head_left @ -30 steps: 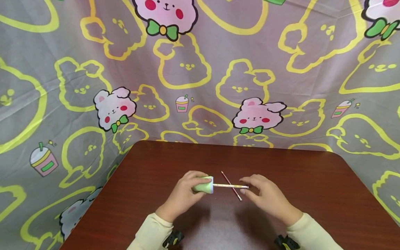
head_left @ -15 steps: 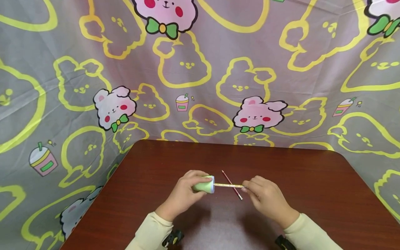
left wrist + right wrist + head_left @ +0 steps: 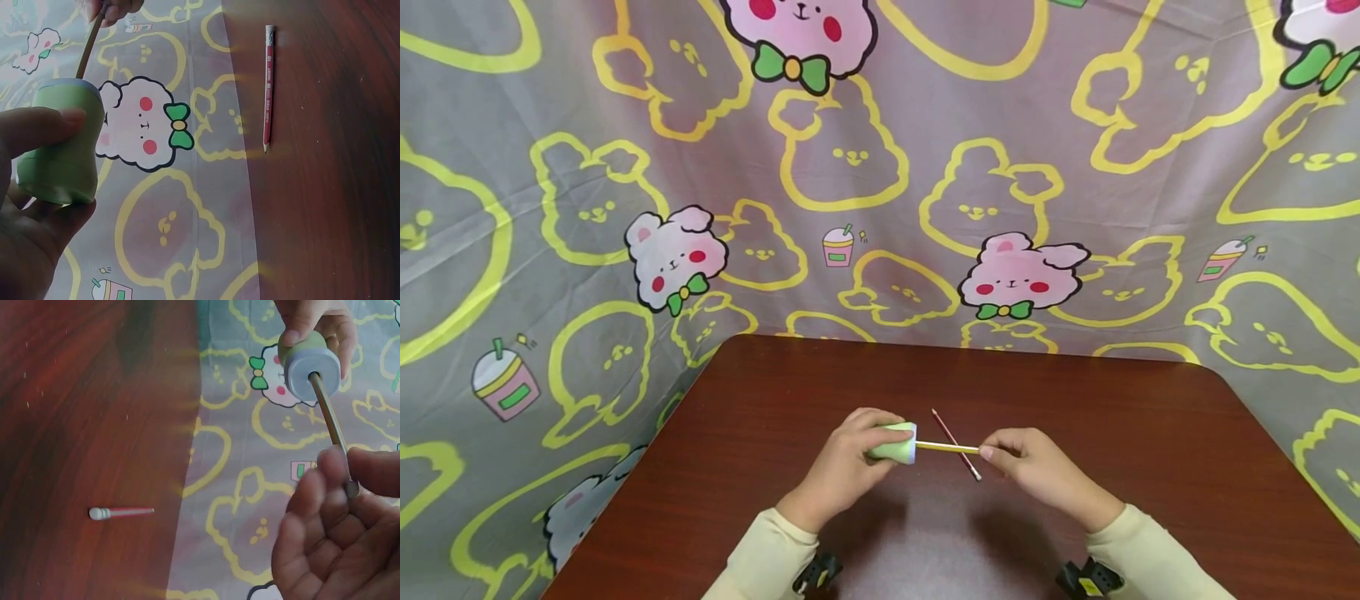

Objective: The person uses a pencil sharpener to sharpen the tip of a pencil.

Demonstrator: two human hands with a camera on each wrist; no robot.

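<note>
My left hand (image 3: 848, 462) grips a light green, waisted pencil sharpener (image 3: 897, 451) above the table, its pale end turned right. A yellowish striped pencil (image 3: 329, 415) stands in the round hole of that end. My right hand (image 3: 1047, 477) pinches the pencil's outer end between thumb and fingers; its other fingers curl loosely below in the right wrist view. The tip inside the sharpener is hidden. Beneath the held pencil, a red pencil (image 3: 269, 94) lies on the table, its white eraser end toward me and its sharpened point away.
The dark reddish-brown table (image 3: 805, 375) has rounded far corners. Behind it and along the sides hangs a grey cloth (image 3: 910, 167) with yellow outlines and cartoon rabbits. Dark straps (image 3: 817, 575) sit on both wrists over cream sleeves.
My right fingers, spread apart at the pencil's end a second ago, have closed on it and shifted their hold. The pencil's visible side looks different, as if turned. The left hand has barely moved.
</note>
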